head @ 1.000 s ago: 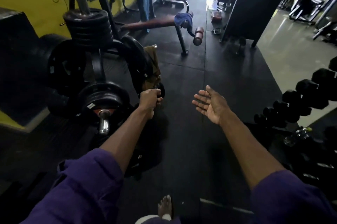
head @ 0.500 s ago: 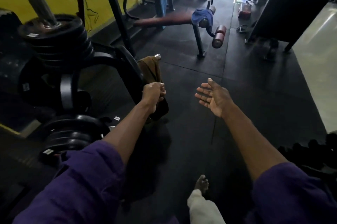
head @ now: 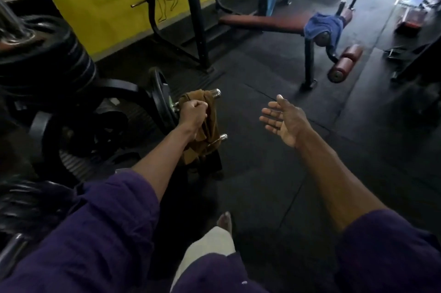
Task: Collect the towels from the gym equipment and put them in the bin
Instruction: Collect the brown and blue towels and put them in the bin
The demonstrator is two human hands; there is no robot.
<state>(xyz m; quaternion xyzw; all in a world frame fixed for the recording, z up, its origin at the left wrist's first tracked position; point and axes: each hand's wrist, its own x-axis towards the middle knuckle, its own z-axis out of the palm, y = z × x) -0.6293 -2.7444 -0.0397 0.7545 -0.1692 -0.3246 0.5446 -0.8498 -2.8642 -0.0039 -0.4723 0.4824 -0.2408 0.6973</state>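
Just starting: our left hand (head: 192, 113) grips the brown towel (head: 210, 127), right hand (head: 285, 121) spread, empty; blue towel (head: 321, 26) waits at 1 o'clock.

On plate rack (head: 124, 85), brown towel (head: 210, 123) hung over chrome pegs (head: 216, 93). On bench (head: 260, 24), blue towel (head: 322, 26) draped over foot end. Both units stood on black rubber floor (head: 274, 173).

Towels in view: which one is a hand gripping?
The brown towel on the chrome pegs, gripped by the left hand. The dark blue towel lies untouched on the bench end.
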